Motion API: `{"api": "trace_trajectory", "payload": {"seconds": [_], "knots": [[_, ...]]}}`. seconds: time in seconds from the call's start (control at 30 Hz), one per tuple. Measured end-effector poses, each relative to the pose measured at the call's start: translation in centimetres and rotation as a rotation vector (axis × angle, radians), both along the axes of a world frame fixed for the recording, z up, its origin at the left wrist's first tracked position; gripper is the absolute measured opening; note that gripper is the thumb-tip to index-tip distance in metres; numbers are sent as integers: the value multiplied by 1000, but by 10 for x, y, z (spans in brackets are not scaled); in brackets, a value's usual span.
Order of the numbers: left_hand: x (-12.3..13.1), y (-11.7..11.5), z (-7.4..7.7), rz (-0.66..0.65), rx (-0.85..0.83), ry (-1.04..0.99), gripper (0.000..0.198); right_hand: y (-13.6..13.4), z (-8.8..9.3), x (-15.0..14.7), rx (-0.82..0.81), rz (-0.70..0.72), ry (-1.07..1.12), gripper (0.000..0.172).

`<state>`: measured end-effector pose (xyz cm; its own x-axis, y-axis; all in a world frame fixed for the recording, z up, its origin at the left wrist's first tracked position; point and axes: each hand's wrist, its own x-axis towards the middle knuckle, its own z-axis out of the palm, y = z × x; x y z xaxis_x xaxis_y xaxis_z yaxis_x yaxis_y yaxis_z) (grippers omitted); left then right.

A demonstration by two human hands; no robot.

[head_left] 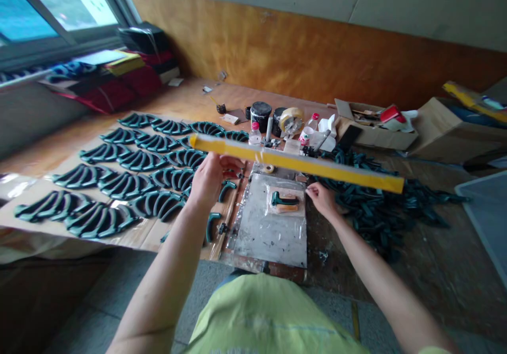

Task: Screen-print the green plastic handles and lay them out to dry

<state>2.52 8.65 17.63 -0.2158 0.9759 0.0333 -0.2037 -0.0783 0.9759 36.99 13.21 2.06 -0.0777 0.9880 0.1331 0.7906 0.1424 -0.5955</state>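
Note:
My left hand (208, 177) is raised and closed around a long yellow strip (317, 167), holding it level above the workbench. The strip runs from above the rows of dark green curved parts (119, 185) to above the loose pile of the same parts (372, 201). My right hand (324, 198) rests low at the right edge of a plastic-covered work plate (269, 232), fingers curled, beside a green and tan piece (284, 202) lying on the plate. What the right fingers pinch, if anything, is hidden.
Behind the plate stand black jars (260, 113), a roll of tape (292, 120), small bottles (255, 133) and open cardboard boxes (376, 127). Folded cloths and papers (114, 79) lie by the window at left. A grey bin edge (487, 216) shows at right.

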Motion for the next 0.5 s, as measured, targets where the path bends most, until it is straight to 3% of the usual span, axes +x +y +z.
{"api": "trace_trajectory", "payload": {"seconds": [0.1, 0.17, 0.27, 0.43, 0.5], "knots": [[6, 21, 12, -18, 10, -27, 55, -27, -22, -28, 9, 198, -60, 25], [8, 21, 7, 24, 13, -56, 54, -33, -24, -39, 37, 273, -140, 28], [14, -5, -21, 82, -67, -71, 55, -36, -10, -44, 48, 292, -176, 17], [43, -80, -83, -270, -534, -36, 57, -64, 23, -83, 182, 375, -1, 14], [51, -101, -100, -212, -569, -113, 59, -86, 31, -114, 235, 486, 8, 17]]}}
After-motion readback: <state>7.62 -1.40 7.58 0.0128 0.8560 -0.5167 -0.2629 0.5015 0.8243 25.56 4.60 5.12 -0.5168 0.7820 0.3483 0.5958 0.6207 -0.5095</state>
